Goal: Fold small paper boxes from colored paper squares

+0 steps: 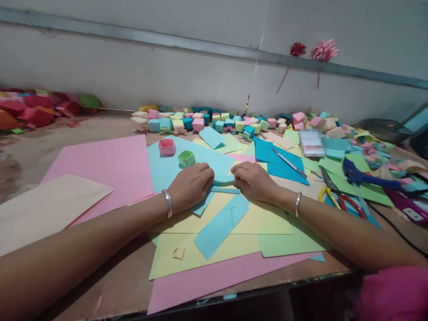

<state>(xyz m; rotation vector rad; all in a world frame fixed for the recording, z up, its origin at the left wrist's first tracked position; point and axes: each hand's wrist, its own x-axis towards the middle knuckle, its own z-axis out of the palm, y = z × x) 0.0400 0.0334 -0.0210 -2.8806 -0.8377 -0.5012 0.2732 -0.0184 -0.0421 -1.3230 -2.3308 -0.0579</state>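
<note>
Between my hands runs a narrow light-blue paper strip [223, 179], pinched at its left end by my left hand [194, 185] and at its right end by my right hand [253, 180]. Both hands are closed, with fingertips curled down over the paper. Just below the strip lies a thin folded blue piece [224, 190]. Nearer to me a loose light-blue paper piece [220, 227] rests on yellow sheets [180, 263]. Beyond my left hand stand a small pink paper box [166, 146] and a green one [186, 158], both with open tops, on a large light-blue sheet [158, 167].
Pink paper [110, 160] and cream paper [50, 205] lie at left. A craft knife [288, 161], scissors [336, 194] and a blue-handled glue gun [368, 176] lie at right. Several folded paper cubes [198, 124] line the wall. The table's front edge [254, 287] is close.
</note>
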